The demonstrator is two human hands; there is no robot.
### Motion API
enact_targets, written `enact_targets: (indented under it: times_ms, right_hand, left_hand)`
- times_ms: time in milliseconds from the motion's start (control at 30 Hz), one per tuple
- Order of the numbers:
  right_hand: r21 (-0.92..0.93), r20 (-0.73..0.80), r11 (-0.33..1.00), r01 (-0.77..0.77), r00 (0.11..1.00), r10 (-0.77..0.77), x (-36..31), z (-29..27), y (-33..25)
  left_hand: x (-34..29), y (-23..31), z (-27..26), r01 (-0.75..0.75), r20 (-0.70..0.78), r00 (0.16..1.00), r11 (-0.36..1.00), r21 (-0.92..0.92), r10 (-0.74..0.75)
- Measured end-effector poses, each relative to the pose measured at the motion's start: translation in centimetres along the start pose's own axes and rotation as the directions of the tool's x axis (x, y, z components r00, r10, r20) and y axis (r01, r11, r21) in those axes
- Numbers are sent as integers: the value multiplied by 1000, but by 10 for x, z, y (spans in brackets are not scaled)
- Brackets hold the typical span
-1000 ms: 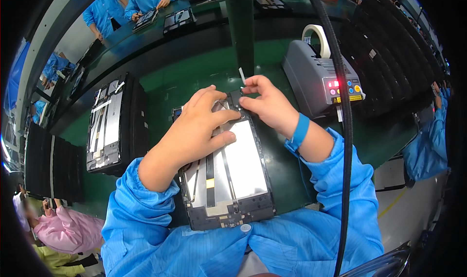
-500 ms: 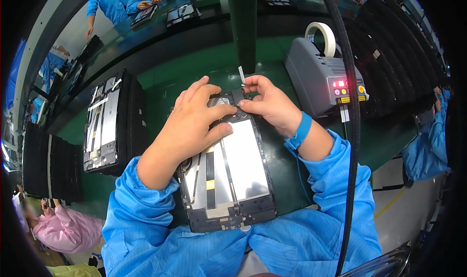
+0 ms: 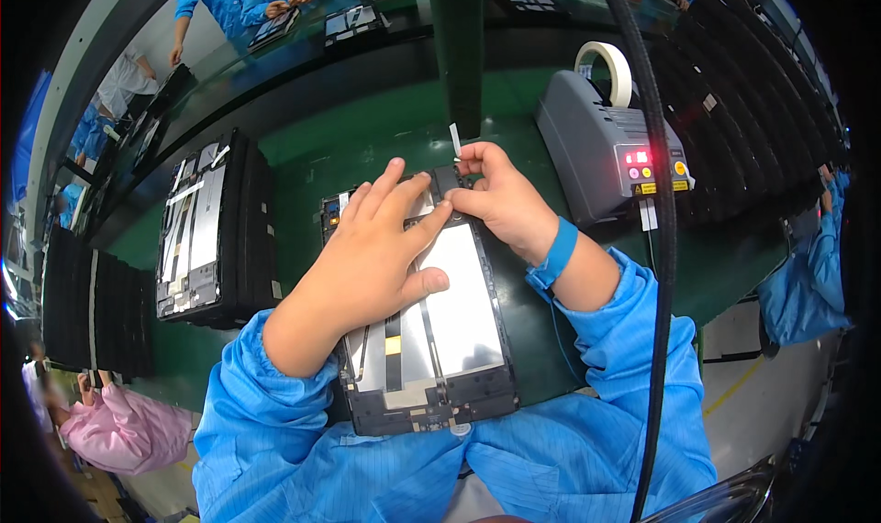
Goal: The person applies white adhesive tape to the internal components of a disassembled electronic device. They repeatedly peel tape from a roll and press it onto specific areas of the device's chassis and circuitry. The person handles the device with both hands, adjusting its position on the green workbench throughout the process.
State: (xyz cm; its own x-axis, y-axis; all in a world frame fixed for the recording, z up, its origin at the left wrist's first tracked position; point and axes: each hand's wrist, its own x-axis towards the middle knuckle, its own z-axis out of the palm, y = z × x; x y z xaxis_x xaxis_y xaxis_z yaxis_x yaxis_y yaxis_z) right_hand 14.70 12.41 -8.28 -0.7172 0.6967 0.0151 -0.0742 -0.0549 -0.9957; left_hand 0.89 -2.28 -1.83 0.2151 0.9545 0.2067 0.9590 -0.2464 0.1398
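Lowered slightly, spread left hand (image 3: pixel 367 252) rests on tablet (image 3: pixel 468 312); right hand (image 3: pixel 505 202) grips strip (image 3: pixel 455 139) past top edge.

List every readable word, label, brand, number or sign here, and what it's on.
Dispenser: red lit digits on its display, not copied here; button marks too small to read.
Yellow label: print too small to read.
Device: no legible text.
White tag on right-hand stack: nothing legible.

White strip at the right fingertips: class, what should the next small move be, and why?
Probably the right hand should lay the white strip onto the opened tablet near its far edge: the strip sticks up past that edge, while the left hand rests across the tablet.
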Motion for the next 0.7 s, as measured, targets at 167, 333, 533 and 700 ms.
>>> enact_targets:
  times_ms: [167, 333, 533, 700]
  right_hand:
    - [68, 51, 996, -54, 997, 51, -4, -8, -6]
    - [-248, 144, 941, 229, 970, -198, 5, -28, -13]
    - [-560, 516, 750, 352, 856, -17, 10, -25, -54]
    - [-705, 568, 554, 442, 820, 69, 23, -17, -60]
  left_hand:
    - [1, -4, 1, 59, 31, 998, 998, 25, -60]
    - [0, -8, 2, 118, 42, 992, 992, -55, -116]
    - [3, -13, 3, 177, 43, 984, 976, -129, -173]
    - [4, -17, 4, 227, 96, 973, 955, -189, -212]
